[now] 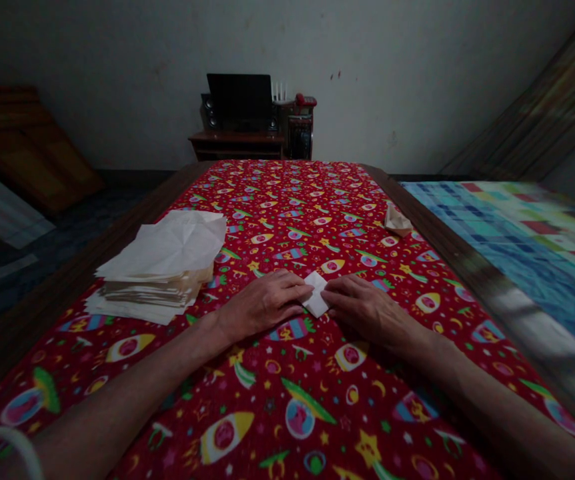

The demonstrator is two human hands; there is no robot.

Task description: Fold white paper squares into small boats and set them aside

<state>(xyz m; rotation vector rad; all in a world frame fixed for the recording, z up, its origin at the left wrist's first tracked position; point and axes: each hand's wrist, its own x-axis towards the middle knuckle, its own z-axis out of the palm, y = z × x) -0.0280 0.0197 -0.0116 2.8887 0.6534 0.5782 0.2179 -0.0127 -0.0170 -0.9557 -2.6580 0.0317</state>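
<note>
A small folded piece of white paper (316, 294) lies on the red patterned cloth (297, 373), between my two hands. My left hand (262, 300) has its fingers closed on the paper's left edge. From the other side, the bent fingers of my right hand (365, 307) press on the right corner of the same paper. The fingertips partly cover its sides. To the left stands a stack of paper sheets (162, 247), the top one creased. A folded paper piece (397, 221) rests near the cloth's right edge.
Dark table edges (472, 267) flank the cloth. Beyond the far end stand a monitor (240, 100) on a small desk and a red telephone (305, 101). A bed with a checked, blue-patterned cover (512, 247) is at the right, a wooden cabinet (32, 147) at the left.
</note>
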